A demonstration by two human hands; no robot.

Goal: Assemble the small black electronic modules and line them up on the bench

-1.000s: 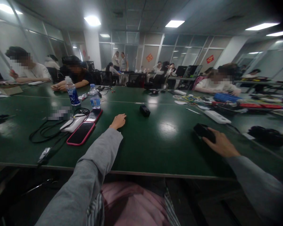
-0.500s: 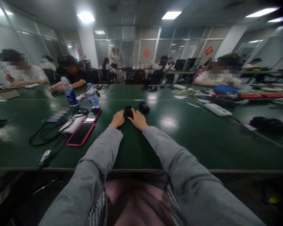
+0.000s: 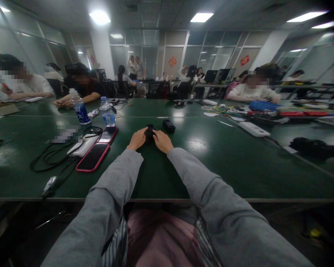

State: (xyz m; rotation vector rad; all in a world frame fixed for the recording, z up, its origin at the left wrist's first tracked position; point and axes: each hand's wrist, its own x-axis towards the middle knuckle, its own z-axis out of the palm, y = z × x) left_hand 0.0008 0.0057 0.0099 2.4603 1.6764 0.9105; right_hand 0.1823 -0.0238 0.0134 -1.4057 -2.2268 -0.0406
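Head view: left hand (image 3: 137, 138) and right hand (image 3: 161, 140) clasped, seemingly, around small black device (image 3: 149, 132) on green table (image 3: 211, 163).

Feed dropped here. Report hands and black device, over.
Left hand, right hand both clasp black device on table. Second black box beside, apart. Nothing blocking.

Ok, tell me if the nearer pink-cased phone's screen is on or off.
Off: the phone lies face up on the green table, its screen dark.

Single head-worn view; looks forward and down across green table (image 3: 225, 163); near edge close; room beyond.
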